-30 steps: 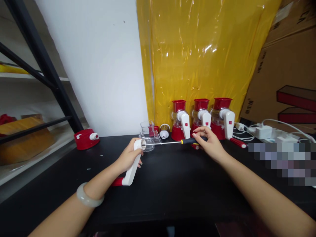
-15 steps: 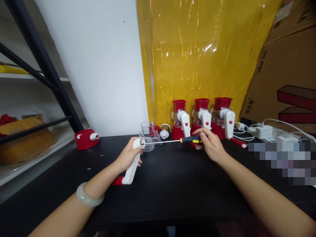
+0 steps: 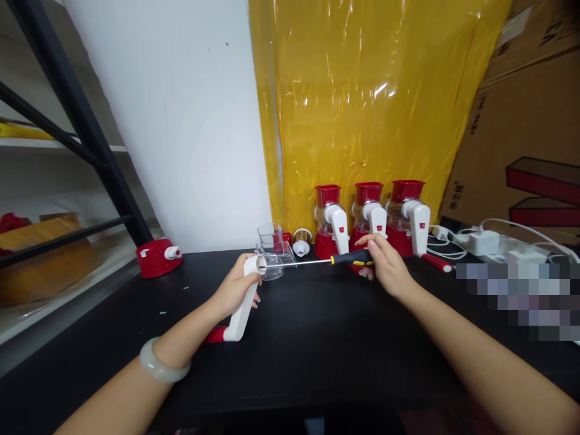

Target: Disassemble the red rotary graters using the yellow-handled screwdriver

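My left hand (image 3: 234,288) is closed around a white crank handle (image 3: 243,311) with a red grip (image 3: 214,335), its round socket turned to the right. In my right hand (image 3: 386,266) is a screwdriver (image 3: 347,258) with a black and yellow handle. Its metal shaft lies level, and the tip reaches into the socket; what it touches inside is hidden. Behind the crank stands a clear plastic housing (image 3: 270,238), with a metal grater drum (image 3: 302,241) lying to its right.
Three red and white rotary graters (image 3: 328,232) stand along the back of the black table (image 3: 290,356). A red base (image 3: 158,258) sits at the back left. White chargers and cables (image 3: 484,243) lie at the right, before a large cardboard box (image 3: 512,133). Shelving (image 3: 58,145) rises at the left.
The fingers of my right hand have shifted slightly on the screwdriver handle. The crank and my left hand stay almost where they were.
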`<control>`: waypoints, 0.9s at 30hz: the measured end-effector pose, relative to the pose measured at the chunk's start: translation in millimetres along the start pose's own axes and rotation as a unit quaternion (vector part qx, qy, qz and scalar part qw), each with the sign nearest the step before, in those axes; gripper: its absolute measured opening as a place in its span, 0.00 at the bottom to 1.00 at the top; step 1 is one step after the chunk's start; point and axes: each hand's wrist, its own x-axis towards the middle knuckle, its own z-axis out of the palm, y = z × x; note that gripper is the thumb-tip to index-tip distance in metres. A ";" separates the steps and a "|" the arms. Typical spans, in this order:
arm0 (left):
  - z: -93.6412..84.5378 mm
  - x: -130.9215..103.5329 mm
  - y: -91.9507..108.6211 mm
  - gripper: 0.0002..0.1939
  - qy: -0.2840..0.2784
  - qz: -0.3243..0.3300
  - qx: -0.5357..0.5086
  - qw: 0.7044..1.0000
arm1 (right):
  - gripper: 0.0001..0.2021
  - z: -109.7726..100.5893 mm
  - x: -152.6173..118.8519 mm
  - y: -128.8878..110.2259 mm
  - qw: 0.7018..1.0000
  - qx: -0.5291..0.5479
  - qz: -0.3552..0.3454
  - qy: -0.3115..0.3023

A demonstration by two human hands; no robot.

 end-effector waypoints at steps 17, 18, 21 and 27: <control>-2.2 2.6 -0.5 0.24 0.010 -0.004 -0.014 1.000 | 0.17 -1.4 2.7 0.4 0.999 -0.048 -0.008 -0.006; -2.1 2.3 -0.2 0.24 0.012 -0.005 -0.015 1.000 | 0.16 -0.2 3.1 0.8 1.000 -0.020 -0.007 -0.001; -0.8 1.4 0.6 0.25 0.008 -0.005 -0.010 1.000 | 0.21 3.7 2.4 0.4 0.995 0.100 0.023 -0.012; 1.4 -0.1 1.9 0.26 0.002 -0.002 -0.007 1.000 | 0.20 7.4 0.8 -2.0 0.972 0.219 0.084 -0.024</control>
